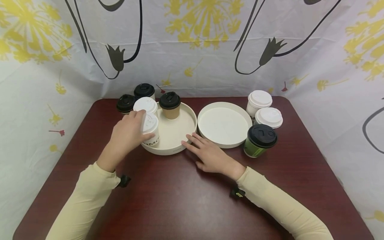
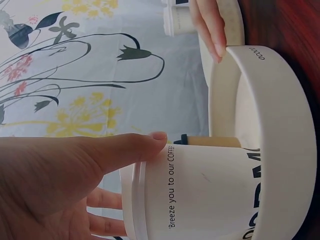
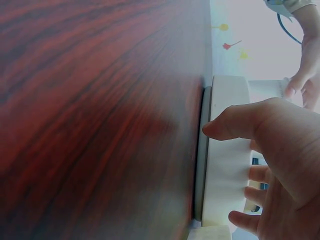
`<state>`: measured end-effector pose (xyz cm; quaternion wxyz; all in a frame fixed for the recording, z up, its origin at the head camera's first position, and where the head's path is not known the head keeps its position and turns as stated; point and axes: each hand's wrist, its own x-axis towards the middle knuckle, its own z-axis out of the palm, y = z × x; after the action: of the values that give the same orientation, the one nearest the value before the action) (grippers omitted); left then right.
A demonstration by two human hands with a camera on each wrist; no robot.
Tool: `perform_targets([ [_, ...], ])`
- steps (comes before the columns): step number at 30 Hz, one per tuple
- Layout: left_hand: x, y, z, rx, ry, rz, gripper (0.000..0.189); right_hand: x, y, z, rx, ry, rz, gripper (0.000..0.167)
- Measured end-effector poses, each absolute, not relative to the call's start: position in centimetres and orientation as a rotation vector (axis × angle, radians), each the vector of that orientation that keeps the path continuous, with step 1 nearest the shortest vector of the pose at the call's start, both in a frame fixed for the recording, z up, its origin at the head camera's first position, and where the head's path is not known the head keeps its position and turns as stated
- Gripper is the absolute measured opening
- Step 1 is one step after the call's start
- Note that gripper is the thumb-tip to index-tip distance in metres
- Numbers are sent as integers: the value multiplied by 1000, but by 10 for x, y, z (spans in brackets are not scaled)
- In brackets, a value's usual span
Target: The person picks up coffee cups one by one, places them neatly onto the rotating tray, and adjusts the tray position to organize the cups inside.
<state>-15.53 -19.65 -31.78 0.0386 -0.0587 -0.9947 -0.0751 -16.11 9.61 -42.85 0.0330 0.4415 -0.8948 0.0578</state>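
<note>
My left hand grips a white paper coffee cup by its lidded upper part, thumb on the near side. The cup stands upright inside the left round white tray, its base behind the tray's wall in the left wrist view. Right behind it is another white-lidded cup, partly hidden. A brown cup with a black lid stands at the back of the same tray. My right hand has its fingers extended, fingertips at the tray's right rim, the thumb lower along the outer wall.
A second round white tray adjoins on the right, bare inside. Beside it stand two white-lidded cups and a green cup with a black lid. Two black-lidded cups are at the back left. A patterned cloth hangs behind the table.
</note>
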Motion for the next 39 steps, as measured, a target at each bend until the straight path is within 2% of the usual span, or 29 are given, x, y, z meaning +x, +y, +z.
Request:
perform_targets([
  [10, -157, -194, -326, -175, -3071, -209, 86, -161, 96, -428, 1360, -2744, 182, 87],
  [31, -157, -194, -332, -183, -3060, -232, 76, -161, 96, -430, 1358, -2728, 195, 88],
  [39, -153, -194, -329, -229, -2978, -237, 84, -161, 96, -430, 1356, -2729, 194, 87],
])
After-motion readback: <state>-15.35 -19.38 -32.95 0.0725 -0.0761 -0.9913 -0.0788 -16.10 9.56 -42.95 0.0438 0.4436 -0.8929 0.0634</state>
